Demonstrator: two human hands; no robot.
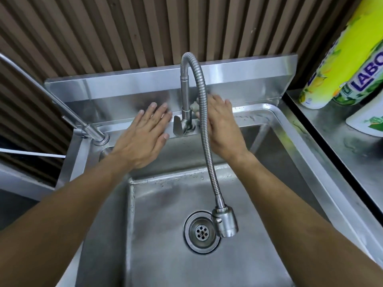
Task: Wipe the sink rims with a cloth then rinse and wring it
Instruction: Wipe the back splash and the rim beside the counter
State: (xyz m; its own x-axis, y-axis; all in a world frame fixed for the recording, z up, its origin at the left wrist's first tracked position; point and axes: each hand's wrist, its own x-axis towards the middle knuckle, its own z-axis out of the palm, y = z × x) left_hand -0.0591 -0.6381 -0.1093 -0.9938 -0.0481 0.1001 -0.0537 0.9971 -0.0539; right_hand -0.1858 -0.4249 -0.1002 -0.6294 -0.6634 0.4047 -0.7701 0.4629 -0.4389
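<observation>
Left hand [145, 131] flat, fingers spread, palm down on back sink rim [255, 116], holding nothing. Faucet base [186, 121] with lever between hands; flexible hose [204, 129] arcs over, spray head [224, 222] hanging near drain [202, 233]. Right hand [222, 129] beyond hose, fingers extended over rim; grey cloth [193, 105] bit peeks just left of its fingertips, grip unclear. Detergent bottles [342, 65] far right of right hand.

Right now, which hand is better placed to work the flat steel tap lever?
Left. The left hand lies open right beside the flat steel tap lever; the right hand sits beyond the ribbed metal hose.
</observation>
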